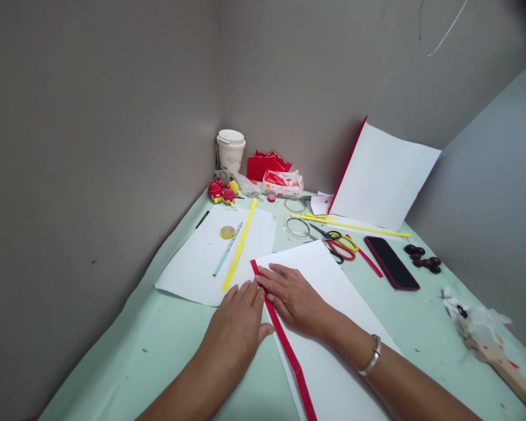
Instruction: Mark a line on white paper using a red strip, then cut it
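My left hand (236, 321) lies along the left edge of a white sheet of paper (313, 257), fingers extended and close together, thumb apart on the edge. A narrow red paper strip (289, 349) runs down that edge, with a bend in its lower part. My right hand (296, 298) rests flat on the sheet, its fingertips on the upper end of the strip. The fingertips of both hands nearly meet there. Beyond my left hand, another white sheet (184, 263) carries a yellow strip (242, 240), a light-blue pen (228, 250) and a small tape roll (227, 233).
Scissors (342, 251) and a dark phone (392, 263) lie right of the sheet. A folded red-and-white card (386, 175) stands behind. A lidded cup (231, 152), red-and-yellow ornaments (221, 192) and a tissue pack (283, 183) line the back. A wooden-handled tool (504, 365) sits far right.
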